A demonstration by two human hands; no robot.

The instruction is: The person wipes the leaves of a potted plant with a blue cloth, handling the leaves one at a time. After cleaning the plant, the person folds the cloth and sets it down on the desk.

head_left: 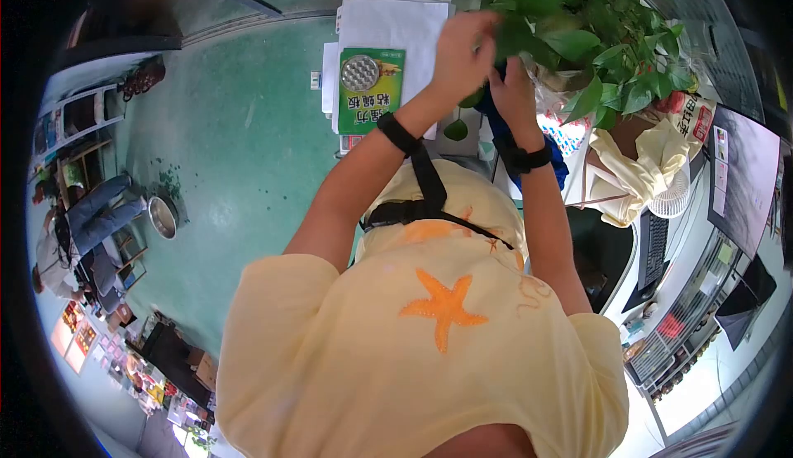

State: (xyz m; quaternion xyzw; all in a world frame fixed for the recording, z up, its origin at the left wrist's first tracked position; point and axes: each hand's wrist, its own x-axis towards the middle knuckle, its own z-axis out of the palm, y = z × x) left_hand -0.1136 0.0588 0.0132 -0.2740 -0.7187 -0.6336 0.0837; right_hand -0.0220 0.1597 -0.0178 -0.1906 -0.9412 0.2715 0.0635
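Note:
My left hand [464, 52] is raised at the lower leaves of a green potted plant [574, 43]. Its fingers are curled in and closed, and what they pinch is hidden among the foliage. Close by on the right, my right hand [515, 94] is also closed beside the plant, with something dark at its fingertips that I cannot make out. Dark blue material [493, 119] hangs just left of that hand. A single leaf [455, 130] dangles below my left hand. Both wrists wear black straps.
A green packet [372, 103] with a round metal lid-like piece [360, 72] lies on white paper [388, 24] left of my hands. At right are a cream cloth [640, 169], a white fan [671, 194], a keyboard [652, 247] and a monitor [743, 177]. Another person sits far left.

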